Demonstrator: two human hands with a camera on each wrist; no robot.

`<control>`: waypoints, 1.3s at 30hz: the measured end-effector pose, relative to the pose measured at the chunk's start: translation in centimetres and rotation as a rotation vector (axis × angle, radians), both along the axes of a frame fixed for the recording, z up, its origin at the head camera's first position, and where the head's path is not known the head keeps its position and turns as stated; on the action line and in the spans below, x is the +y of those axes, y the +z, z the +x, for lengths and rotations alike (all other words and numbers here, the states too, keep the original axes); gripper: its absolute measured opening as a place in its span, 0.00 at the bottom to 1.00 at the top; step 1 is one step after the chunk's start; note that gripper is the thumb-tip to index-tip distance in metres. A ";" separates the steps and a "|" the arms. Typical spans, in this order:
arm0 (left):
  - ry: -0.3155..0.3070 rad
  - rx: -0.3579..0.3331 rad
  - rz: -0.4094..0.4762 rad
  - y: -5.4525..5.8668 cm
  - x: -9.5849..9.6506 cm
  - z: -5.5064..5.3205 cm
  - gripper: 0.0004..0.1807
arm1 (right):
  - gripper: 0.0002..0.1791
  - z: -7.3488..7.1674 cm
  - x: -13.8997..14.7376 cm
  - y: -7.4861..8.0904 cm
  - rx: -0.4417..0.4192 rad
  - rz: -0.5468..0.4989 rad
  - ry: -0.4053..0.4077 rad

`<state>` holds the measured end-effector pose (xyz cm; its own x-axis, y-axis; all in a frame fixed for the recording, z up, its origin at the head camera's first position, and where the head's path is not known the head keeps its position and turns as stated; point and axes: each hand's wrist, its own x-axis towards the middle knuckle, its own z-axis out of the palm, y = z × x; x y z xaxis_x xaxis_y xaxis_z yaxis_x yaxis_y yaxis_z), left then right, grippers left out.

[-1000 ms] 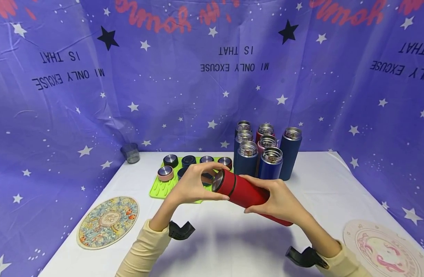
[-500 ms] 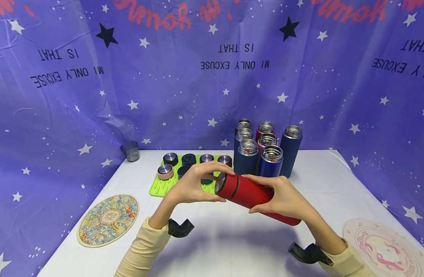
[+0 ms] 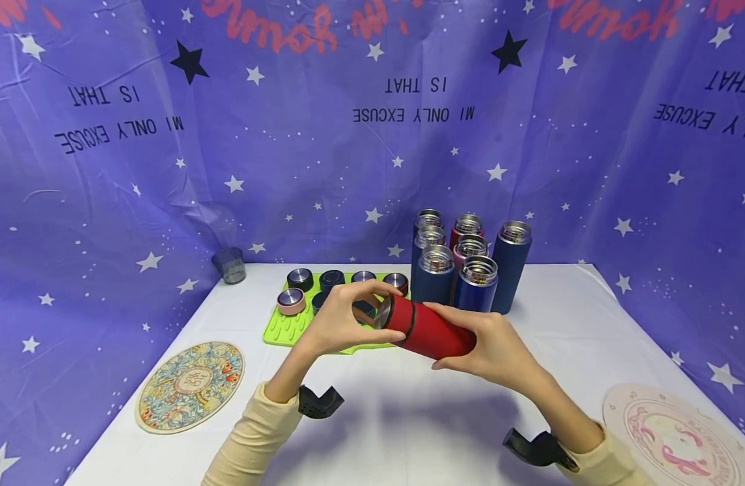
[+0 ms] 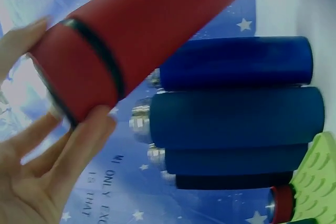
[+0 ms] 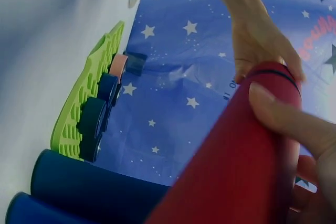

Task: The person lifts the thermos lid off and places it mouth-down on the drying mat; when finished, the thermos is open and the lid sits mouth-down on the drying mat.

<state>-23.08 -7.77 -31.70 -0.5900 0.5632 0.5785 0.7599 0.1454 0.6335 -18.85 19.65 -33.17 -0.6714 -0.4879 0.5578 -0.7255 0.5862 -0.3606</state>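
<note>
A red thermos bottle (image 3: 435, 333), with a metal-topped lid (image 3: 400, 318) on its left end, is held tilted above the table in the head view. My left hand (image 3: 340, 320) grips that lid between thumb and fingers, at the side of its rim. Around the bottle's body curls my right hand (image 3: 490, 344). In the left wrist view, the dark ring (image 4: 97, 48) between lid and body shows, with left fingers on the lid. The right thumb (image 5: 283, 116) lies along the red body in the right wrist view.
Several uncapped bottles (image 3: 433, 277), mostly blue, stand upright at the back right. Left of them a green mat (image 3: 281, 332) carries several lids (image 3: 290, 302). A clear cup (image 3: 229, 266) stands at the back left. Round flat mats lie left (image 3: 191, 387) and right (image 3: 682, 439).
Both hands keep hold of the red thermos. It shifted slightly right and back left, its tilt varying a little. The left thumb and fingers have changed position on the lid.
</note>
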 end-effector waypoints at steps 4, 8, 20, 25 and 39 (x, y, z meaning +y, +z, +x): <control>0.057 -0.066 -0.030 -0.2 0.3 -0.1 0.28 | 0.47 0.0 -0.1 0.0 0.100 0.032 -0.043; -0.037 -0.051 -0.077 -0.2 0.3 -0.2 0.32 | 0.47 -0.1 0.1 0.0 0.041 0.026 -0.033; -0.163 0.074 -0.126 2.3 0.3 1.8 0.33 | 0.46 -0.5 0.6 0.0 -0.119 0.004 0.007; -0.144 0.092 -0.140 0.9 0.3 0.5 0.35 | 0.46 -0.5 0.6 0.0 -0.132 0.019 0.010; 0.007 -0.074 -0.098 -0.3 0.2 -0.2 0.32 | 0.47 -0.3 -0.1 -0.4 0.115 0.069 -0.052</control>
<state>-23.27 -7.52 -31.97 -0.6332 0.6106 0.4756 0.7104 0.2148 0.6702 -19.14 19.58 -33.54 -0.6302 -0.4937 0.5993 -0.7278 0.6445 -0.2344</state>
